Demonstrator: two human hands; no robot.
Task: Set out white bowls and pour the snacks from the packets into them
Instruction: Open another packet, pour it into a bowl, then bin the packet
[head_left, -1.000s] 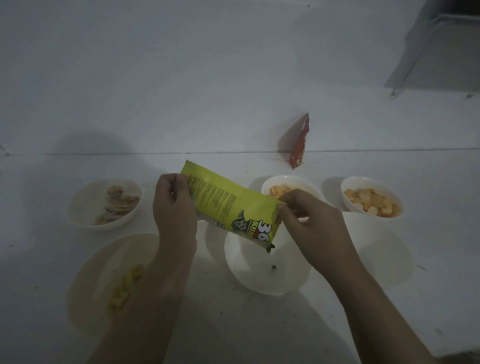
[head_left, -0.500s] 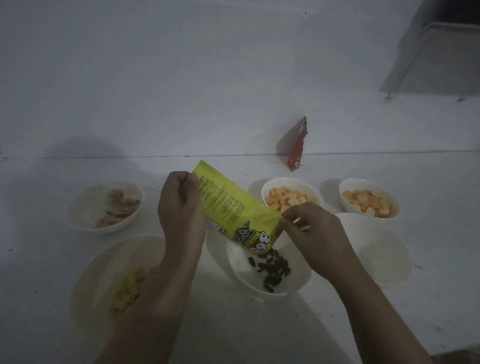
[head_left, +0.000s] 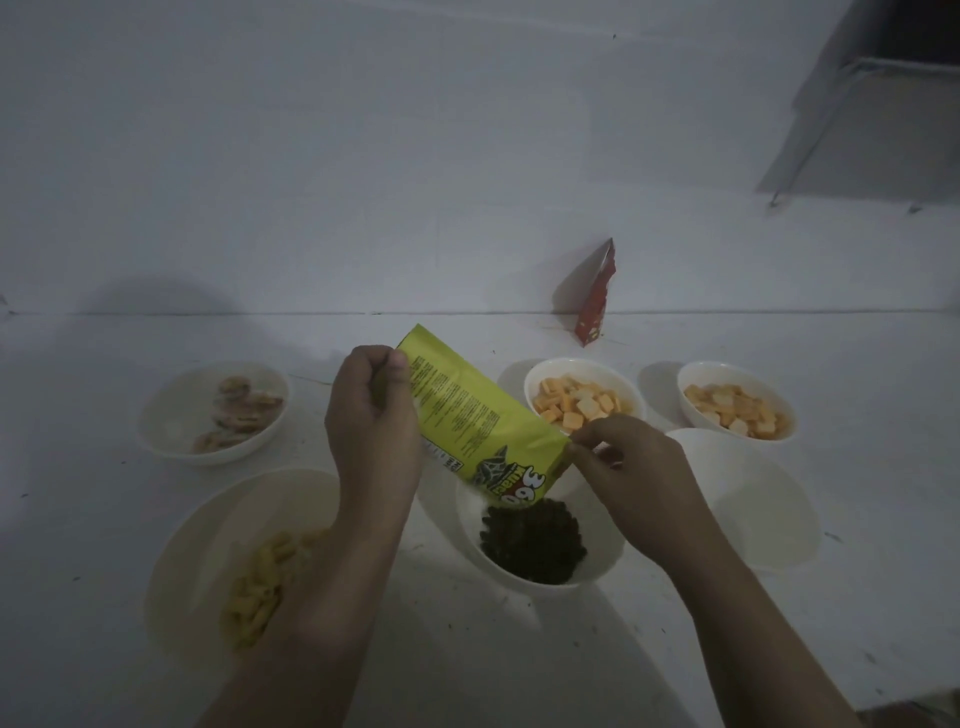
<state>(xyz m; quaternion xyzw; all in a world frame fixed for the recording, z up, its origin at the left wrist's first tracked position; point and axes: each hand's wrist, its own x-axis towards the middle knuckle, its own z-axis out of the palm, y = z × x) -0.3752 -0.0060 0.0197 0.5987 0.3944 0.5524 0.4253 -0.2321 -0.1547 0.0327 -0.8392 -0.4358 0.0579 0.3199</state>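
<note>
Pouring is under way: a yellow snack packet (head_left: 470, 426) is held tilted over the white bowl (head_left: 540, 535) at the near middle of the bench (head_left: 104, 519), its open mouth lowest, and a heap of dark seeds (head_left: 532, 538) is already lying in that bowl. The raised far end of the packet is gripped by the left hand (head_left: 371, 415), whose fingers are curled round it. The lower right corner beside the mouth is pinched by the right hand (head_left: 631, 470) between thumb and fingertips.

The packet is judged to be light, thin and crinkly film, soft enough to buckle and probably a little slippery; it is best taken hold of at the sealed end and at a corner of the mouth, as now, so that the opening is kept spread and aimed. The seeds are small and loose and would scatter easily if the mouth were swung past the rim.

On the packet, a large "36" can be read upside down near the mouth, with a sunflower-like drawing beside it; a block of fine print is also seen but is too small to read.

Other bowls are set around: pale pieces at far left (head_left: 213, 410), yellow sticks at near left (head_left: 244, 566), orange cubes in two far-right bowls (head_left: 582, 397) (head_left: 735, 400), and one unfilled bowl at right (head_left: 748, 499). A red packet (head_left: 595, 296) stands against the wall.
</note>
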